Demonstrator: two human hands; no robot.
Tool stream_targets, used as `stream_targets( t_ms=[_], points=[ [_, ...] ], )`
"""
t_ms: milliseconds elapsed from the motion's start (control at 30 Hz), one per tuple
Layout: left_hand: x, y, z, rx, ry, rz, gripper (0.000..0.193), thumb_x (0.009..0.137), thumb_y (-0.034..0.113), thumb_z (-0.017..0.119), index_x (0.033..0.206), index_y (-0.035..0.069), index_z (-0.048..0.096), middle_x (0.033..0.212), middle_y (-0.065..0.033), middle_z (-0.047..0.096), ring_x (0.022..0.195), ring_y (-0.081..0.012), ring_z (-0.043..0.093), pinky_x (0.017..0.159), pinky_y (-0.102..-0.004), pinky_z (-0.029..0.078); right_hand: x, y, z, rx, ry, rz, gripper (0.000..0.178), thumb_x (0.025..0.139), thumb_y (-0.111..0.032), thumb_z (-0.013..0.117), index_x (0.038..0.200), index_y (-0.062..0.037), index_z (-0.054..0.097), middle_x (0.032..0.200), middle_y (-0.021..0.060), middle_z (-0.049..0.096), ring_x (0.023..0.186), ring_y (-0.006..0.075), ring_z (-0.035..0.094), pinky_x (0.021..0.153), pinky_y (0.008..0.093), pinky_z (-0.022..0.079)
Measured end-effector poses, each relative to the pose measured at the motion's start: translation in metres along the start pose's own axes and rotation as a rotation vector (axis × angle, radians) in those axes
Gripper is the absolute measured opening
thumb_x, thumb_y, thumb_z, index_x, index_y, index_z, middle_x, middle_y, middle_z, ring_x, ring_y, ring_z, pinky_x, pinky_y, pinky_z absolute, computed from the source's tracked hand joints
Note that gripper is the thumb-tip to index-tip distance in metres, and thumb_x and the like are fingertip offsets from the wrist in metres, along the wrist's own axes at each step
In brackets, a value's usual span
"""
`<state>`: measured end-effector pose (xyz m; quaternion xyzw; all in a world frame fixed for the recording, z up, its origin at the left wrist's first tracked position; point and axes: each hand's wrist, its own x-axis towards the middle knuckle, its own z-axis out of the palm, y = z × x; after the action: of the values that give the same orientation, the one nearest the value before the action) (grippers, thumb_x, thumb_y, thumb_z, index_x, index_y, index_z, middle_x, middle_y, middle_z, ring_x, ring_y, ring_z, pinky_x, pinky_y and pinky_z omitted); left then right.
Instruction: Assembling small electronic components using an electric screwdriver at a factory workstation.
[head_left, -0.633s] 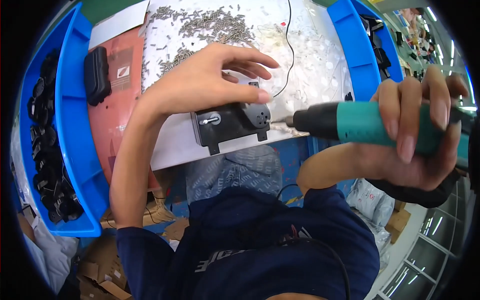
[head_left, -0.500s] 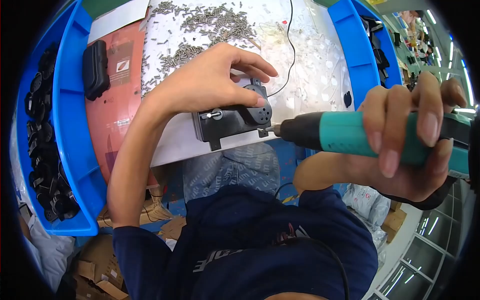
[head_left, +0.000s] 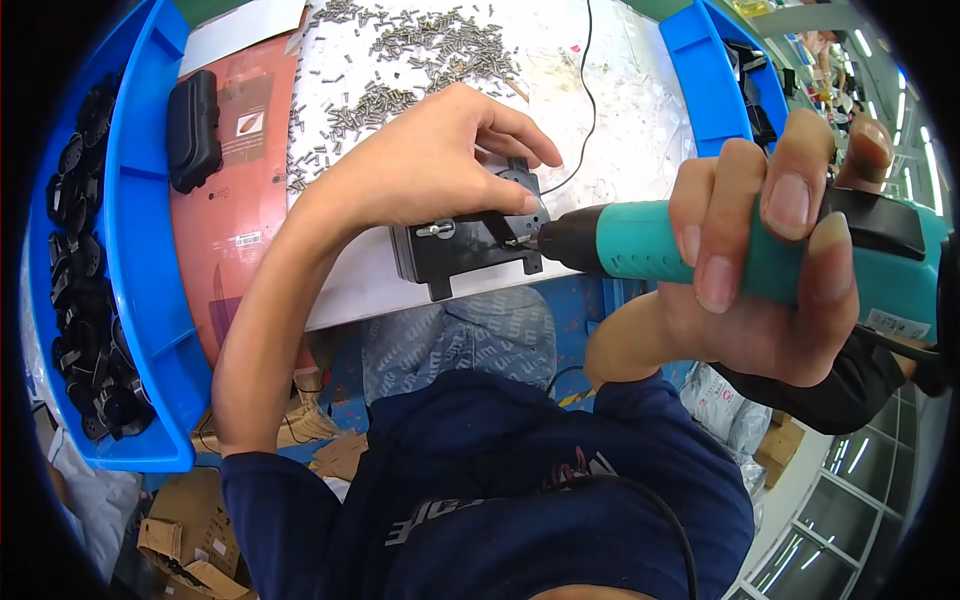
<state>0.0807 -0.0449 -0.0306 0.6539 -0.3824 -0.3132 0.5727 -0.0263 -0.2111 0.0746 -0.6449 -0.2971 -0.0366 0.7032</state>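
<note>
My left hand (head_left: pixel 425 165) is closed over a black plastic housing (head_left: pixel 455 265) at the near edge of the table. Its thumb presses on the housing's rounded right part, and the fingers curl round the far side, partly hidden. A silvery metal pin or screw (head_left: pixel 436 230) lies across the housing's left part. My right hand (head_left: pixel 765 235) wraps round a teal and black electric screwdriver (head_left: pixel 640 240), held nearly level. The screwdriver's tip meets the housing's right side just below my thumb; the exact contact point is too small to make out.
Loose metal screws (head_left: pixel 440 45) are scattered over the far part of the white table. Blue bins with black parts stand left (head_left: pixel 150 250) and right (head_left: pixel 708 90). A black case (head_left: pixel 193 130) rests on a reddish sheet (head_left: pixel 240 220). A black cable (head_left: pixel 590 90) crosses the table.
The electric screwdriver and my right hand have moved left, bringing the tip from the housing's near right corner to just below my thumb. My left hand and the housing have barely shifted.
</note>
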Motion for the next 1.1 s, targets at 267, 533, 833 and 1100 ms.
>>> stream_targets(
  t_ms=[267, 533, 833, 1100],
  points=[
    [0.002, 0.000, 0.001, -0.002, 0.004, 0.009, 0.035, 0.070, 0.012, 0.073, 0.104, 0.003, 0.069, 0.102, -0.0173, 0.067, 0.105, -0.0273, 0.063, 0.091, -0.0351, 0.048, -0.001, 0.007, -0.014, 0.005, -0.066, -0.011, 0.022, 0.094, -0.020, 0.037, 0.100, -0.0050, 0.052, 0.108, 0.0070, 0.045, 0.068, 0.0092, 0.052, 0.066, 0.0281, 0.039],
    [0.002, -0.002, 0.000, 0.062, 0.022, 0.050, 0.037, 0.070, 0.013, 0.072, 0.105, 0.002, 0.069, 0.103, -0.0181, 0.067, 0.104, -0.0279, 0.064, 0.090, -0.0351, 0.049, -0.002, 0.007, -0.027, 0.013, -0.143, -0.032, 0.026, 0.094, -0.020, 0.037, 0.089, -0.0048, 0.058, 0.109, 0.0077, 0.045, 0.068, 0.0090, 0.052, 0.066, 0.0283, 0.040],
    [0.000, 0.000, -0.002, 0.038, -0.028, -0.017, 0.044, 0.072, 0.017, 0.074, 0.112, 0.004, 0.065, 0.106, -0.0142, 0.066, 0.103, -0.0247, 0.062, 0.100, -0.0375, 0.044, 0.001, 0.005, -0.007, -0.038, -0.033, -0.044, 0.033, 0.093, -0.018, 0.039, 0.121, -0.0018, 0.044, 0.106, 0.0086, 0.047, 0.066, 0.0103, 0.053, 0.064, 0.0284, 0.040],
    [0.002, -0.003, 0.000, 0.039, 0.015, 0.030, 0.038, 0.070, 0.013, 0.071, 0.106, 0.003, 0.068, 0.104, -0.0197, 0.067, 0.104, -0.0282, 0.064, 0.090, -0.0354, 0.049, -0.001, 0.016, -0.014, -0.165, -0.009, -0.191, 0.045, 0.092, -0.016, 0.040, 0.134, -0.0040, 0.031, 0.103, 0.0095, 0.048, 0.064, 0.0108, 0.053, 0.063, 0.0287, 0.041]
  ],
)
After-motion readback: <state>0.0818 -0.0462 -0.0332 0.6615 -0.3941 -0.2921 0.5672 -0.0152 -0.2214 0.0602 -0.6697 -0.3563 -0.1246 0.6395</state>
